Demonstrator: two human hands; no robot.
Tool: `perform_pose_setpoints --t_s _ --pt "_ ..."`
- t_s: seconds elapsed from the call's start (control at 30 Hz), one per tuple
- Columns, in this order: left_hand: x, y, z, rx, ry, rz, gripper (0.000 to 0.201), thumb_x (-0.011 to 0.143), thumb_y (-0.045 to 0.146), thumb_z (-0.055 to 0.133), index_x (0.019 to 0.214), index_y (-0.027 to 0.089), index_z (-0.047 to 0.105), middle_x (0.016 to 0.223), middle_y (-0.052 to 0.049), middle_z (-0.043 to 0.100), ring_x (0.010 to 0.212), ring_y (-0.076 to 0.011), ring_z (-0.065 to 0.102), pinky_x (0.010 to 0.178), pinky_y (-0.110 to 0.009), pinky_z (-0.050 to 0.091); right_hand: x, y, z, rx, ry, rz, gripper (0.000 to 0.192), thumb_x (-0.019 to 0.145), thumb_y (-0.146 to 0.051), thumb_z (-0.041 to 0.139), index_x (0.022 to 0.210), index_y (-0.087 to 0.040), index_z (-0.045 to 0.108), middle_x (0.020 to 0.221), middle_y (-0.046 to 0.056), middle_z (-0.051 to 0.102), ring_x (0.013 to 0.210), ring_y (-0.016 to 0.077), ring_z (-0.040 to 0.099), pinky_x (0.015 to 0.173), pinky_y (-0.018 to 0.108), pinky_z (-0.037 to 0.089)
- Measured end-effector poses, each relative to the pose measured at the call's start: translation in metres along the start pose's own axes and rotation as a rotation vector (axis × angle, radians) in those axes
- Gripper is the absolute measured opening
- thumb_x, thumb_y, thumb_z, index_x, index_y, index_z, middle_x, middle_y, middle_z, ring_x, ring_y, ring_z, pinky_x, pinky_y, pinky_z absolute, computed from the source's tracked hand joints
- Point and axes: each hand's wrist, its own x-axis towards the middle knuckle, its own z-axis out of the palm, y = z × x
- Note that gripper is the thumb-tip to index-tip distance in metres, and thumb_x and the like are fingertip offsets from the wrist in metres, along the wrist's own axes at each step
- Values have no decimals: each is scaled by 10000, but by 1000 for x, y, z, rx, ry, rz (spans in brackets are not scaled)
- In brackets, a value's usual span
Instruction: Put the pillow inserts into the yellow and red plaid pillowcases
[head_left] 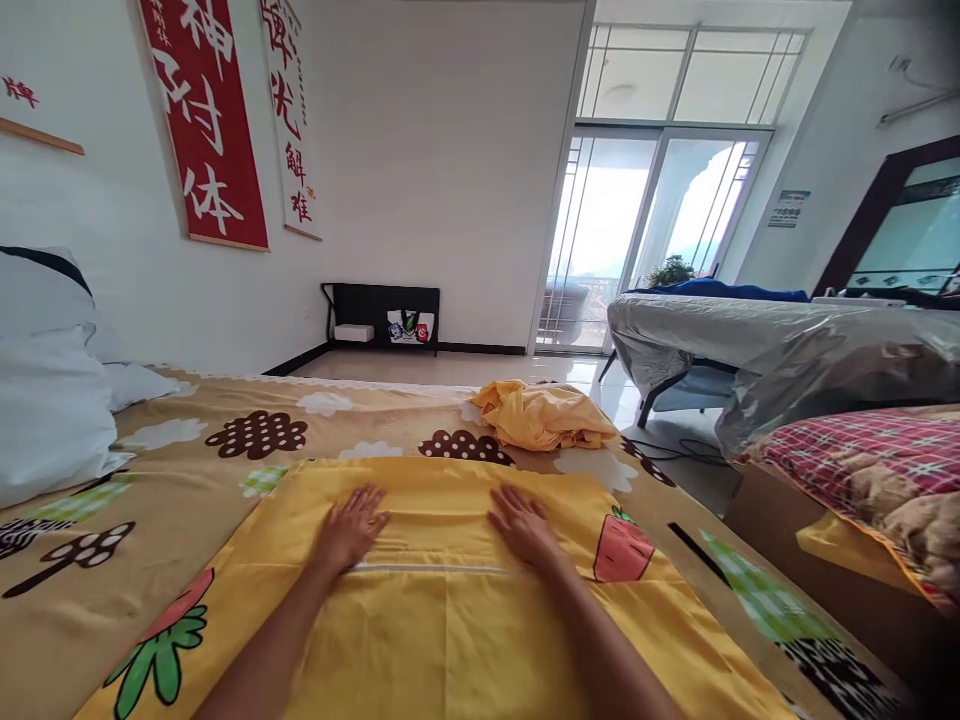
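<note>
Both bare forearms are stretched forward, angled slightly inward. The left hand is laid palm down, fingers spread and extended. The right hand is laid flat likewise, the two kept apart.

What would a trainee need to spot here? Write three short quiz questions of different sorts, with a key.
1. True or false: both hands lie flat on the yellow cloth.
2. Which lies beyond the hands? A) crumpled cloth B) a book C) a cup
3. Fill in: the white pillows sit on the person's ____ side.

Key:
1. True: left hand and right hand press palm-down near the zipper.
2. A, the crumpled cloth.
3. Left: pillows.
</note>
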Motion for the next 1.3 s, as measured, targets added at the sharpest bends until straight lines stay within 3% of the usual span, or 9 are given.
perform_pose_setpoints --t_s 0.13,0.23,0.33,0.47,0.53,0.6,0.9,1.1,1.3 --pt "4 -93 -21 64 47 -273 603 965 428 292 1518 188 296 1597 -93 203 1481 -272 179 1177 -558 175 -9 100 -16 -68 -11 337 558 973 -351 336 1484 -129 369 1561 157 275 1453 289 238 1152 551 192" --pt "8 -105 -31 80 38 -355 579 976 356 231 1499 132 339 1576 -163 233 1470 -339 182 1132 -666 152 -9 108 -21 -101 10 421 539 952 -230 334 1465 -76 388 1553 199 277 1459 313 212 1153 587 123" --pt "16 -53 -22 65 11 -222 572 971 331 255 1493 120 351 1579 -173 212 1472 -347 169 1135 -671 120 3 49 -15 -92 45 346 528 938 -145 263 1422 -20 434 1506 251 351 1442 334 257 1135 597 153" --pt "30 46 6 -1 -45 138 546 960 392 331 1498 305 334 1591 12 233 1474 -189 211 1192 -449 211 18 -64 10 -2 38 -37 468 977 -295 299 1390 -217 506 1498 48 443 1413 191 342 1129 353 280" --pt "39 72 16 -17 -46 177 540 973 372 271 1500 273 338 1588 -8 241 1471 -180 222 1192 -452 204 25 -97 21 33 43 -125 485 989 -293 250 1421 -227 461 1514 25 422 1416 164 331 1124 330 278" --pt "50 74 21 -22 -28 158 552 977 392 244 1505 254 329 1589 -25 235 1473 -190 216 1195 -473 174 35 -103 28 53 46 -130 506 1003 -326 205 1456 -224 407 1541 32 375 1434 169 293 1141 370 242" --pt "89 -38 15 17 63 -174 621 954 538 227 1494 261 356 1590 -64 255 1474 -238 206 1181 -535 140 81 6 34 -22 14 279 597 971 -481 244 1487 -203 362 1570 94 308 1447 222 253 1148 458 192" --pt "61 -126 3 63 108 -349 626 958 491 208 1509 218 324 1599 -84 228 1481 -250 178 1172 -536 155 29 86 13 -139 41 546 580 967 -350 190 1486 -155 361 1565 140 303 1447 243 247 1139 482 206" --pt "-6 -204 -6 47 142 -370 581 953 428 247 1493 246 359 1591 -59 259 1473 -232 212 1170 -528 190 -34 132 -1 -228 139 564 599 905 -366 281 1449 -171 439 1541 150 350 1438 265 280 1138 504 197"
